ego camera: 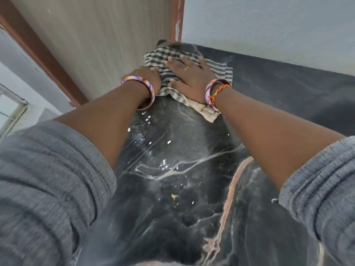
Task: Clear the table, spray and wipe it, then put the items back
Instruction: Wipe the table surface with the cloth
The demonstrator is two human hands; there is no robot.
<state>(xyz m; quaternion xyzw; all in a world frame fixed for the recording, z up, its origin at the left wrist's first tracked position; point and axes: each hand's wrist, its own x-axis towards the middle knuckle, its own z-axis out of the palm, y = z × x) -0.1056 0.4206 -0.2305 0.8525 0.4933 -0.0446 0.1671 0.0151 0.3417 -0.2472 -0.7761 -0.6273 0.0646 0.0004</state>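
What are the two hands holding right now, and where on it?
The checked cloth: the left hand grips its left edge, while the right hand presses flat on its middle.

A black, white-veined marble table (192, 189) is carrying a checked black-and-white cloth (169, 60) at its far end, with water droplets (165, 162) glistening mid-surface.

The dark marble table top (172, 217) has open room near the person. A checked black-and-white cloth (169, 73) fills the far corner, by the pale wall (269, 25).
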